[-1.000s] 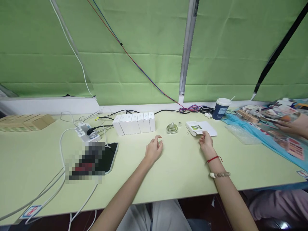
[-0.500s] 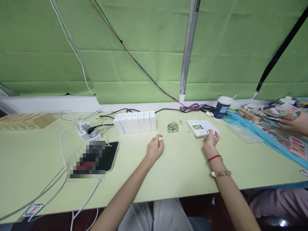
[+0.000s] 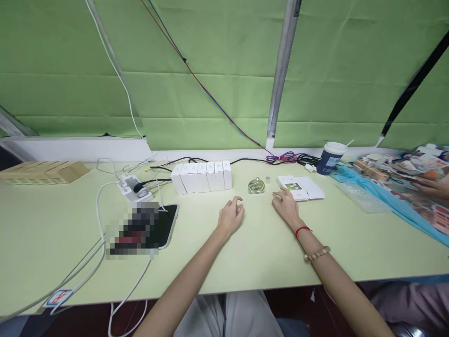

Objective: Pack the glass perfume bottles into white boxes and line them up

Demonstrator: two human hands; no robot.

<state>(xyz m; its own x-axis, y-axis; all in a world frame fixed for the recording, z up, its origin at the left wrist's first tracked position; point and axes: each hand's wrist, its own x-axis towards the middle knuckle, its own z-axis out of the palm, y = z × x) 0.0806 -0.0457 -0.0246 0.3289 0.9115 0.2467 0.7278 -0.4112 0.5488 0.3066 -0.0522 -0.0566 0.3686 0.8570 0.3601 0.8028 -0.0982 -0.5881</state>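
My left hand (image 3: 230, 216) rests on the table with its fingers loosely curled and apart, holding nothing I can see. A small round glass bottle (image 3: 256, 186) with clear liquid stands ahead of it, and a tiny clear cap (image 3: 268, 179) sits just behind the bottle. My right hand (image 3: 286, 206), wearing a red cord and a beaded bracelet, reaches over the table with fingers apart. Its fingertips are right of the bottle, at the near left edge of a flat white box (image 3: 308, 188) with a green picture. Whether a small piece lies under those fingertips is hidden.
Upright white boxes (image 3: 201, 178) stand in a row left of the bottle. Further left are a tablet (image 3: 170, 224), a power strip (image 3: 131, 187), cables and brown boxes (image 3: 45, 173). At right are a lidded cup (image 3: 329, 159), a blue plastic sheet (image 3: 379, 189) and another person's hand (image 3: 435, 187).
My right hand has left the flat white box's right part and moved left toward the bottle. My left hand has barely moved. The view has shifted slightly.
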